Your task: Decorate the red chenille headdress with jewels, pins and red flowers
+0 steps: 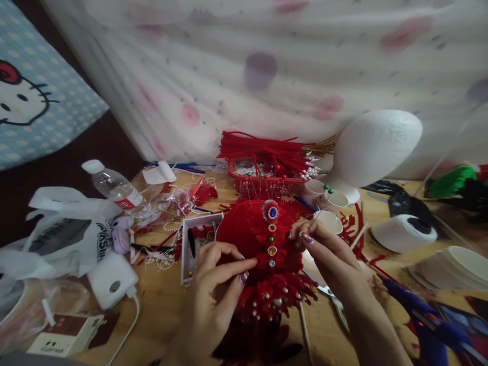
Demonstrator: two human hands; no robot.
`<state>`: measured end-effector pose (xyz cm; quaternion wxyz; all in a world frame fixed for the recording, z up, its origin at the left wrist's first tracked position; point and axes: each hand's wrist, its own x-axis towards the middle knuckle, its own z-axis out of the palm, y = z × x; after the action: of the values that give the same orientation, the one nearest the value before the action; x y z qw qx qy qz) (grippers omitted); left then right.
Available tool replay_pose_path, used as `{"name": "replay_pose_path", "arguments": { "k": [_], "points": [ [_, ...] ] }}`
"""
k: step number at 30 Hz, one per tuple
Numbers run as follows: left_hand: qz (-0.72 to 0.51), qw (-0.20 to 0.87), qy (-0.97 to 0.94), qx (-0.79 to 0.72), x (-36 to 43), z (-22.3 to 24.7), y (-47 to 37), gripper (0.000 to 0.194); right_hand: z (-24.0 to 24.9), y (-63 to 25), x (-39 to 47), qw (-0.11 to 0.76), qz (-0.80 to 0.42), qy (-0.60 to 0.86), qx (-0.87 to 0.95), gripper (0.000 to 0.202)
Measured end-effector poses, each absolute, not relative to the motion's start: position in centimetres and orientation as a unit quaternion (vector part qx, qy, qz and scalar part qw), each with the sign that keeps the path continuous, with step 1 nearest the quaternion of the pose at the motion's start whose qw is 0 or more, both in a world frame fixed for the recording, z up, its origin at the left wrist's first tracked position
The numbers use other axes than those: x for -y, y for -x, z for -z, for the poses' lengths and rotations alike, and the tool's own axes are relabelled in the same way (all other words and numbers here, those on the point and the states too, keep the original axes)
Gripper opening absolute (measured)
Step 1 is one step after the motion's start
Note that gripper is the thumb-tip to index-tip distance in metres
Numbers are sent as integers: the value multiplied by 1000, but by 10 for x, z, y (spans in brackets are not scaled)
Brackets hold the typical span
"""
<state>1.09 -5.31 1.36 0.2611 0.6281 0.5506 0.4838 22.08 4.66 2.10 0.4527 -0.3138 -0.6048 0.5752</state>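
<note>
A red fabric-covered headpiece (238, 226) stands in the middle, with a vertical row of jewels (272, 213) down its front and pins with coloured heads rising from its top. Red petals with white pearls (278, 300) spread out below. My left hand (215, 290) is at the headpiece's lower left, thumb and forefinger brought together by the red fabric; whatever lies between them is too small to make out. On the right side, my right hand (328, 249) has its fingertips pinched close to the red edge, and what they hold is unclear.
Behind are a red basket (247, 183) of red stems and a white foam head (375, 147). Paper cups (328, 221), a thread cone (400, 234) and a blue glue gun (419, 315) are at the right. A bottle (114, 185), a white box (186, 254) and a white charger (112, 279) lie left.
</note>
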Motion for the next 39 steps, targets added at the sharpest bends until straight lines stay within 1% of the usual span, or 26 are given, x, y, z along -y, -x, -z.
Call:
{"name": "replay_pose_path", "arguments": {
  "k": [3,5,9,13,16,21,28,32,39],
  "points": [
    [-479,249,-643,-543,56,-8,-10,44,-19,-222,-48,456,-580,308,601,13],
    [-472,240,-646,-549,57,-6,-10,44,-18,-222,-48,457,-579,306,602,12],
    [-465,228,-639,-569,58,-8,-15,38,-18,-221,-48,450,-571,307,614,11],
    [-485,223,-609,-587,60,-11,-24,31,-19,-220,-47,447,-561,307,625,12],
    [-479,209,-611,-594,61,-9,-25,32,-19,-221,-47,448,-570,303,618,13],
    [-448,216,-635,-590,62,-6,-18,32,-18,-222,-49,451,-583,302,605,13],
    [-434,181,-638,-610,60,-12,-21,36,-19,-221,-53,456,-585,306,596,17],
    [-437,172,-636,-613,59,-14,-24,32,-19,-220,-53,459,-586,307,592,21],
    [-469,180,-610,-613,59,-7,-23,25,-18,-221,-53,463,-612,287,573,19]
  ]
}}
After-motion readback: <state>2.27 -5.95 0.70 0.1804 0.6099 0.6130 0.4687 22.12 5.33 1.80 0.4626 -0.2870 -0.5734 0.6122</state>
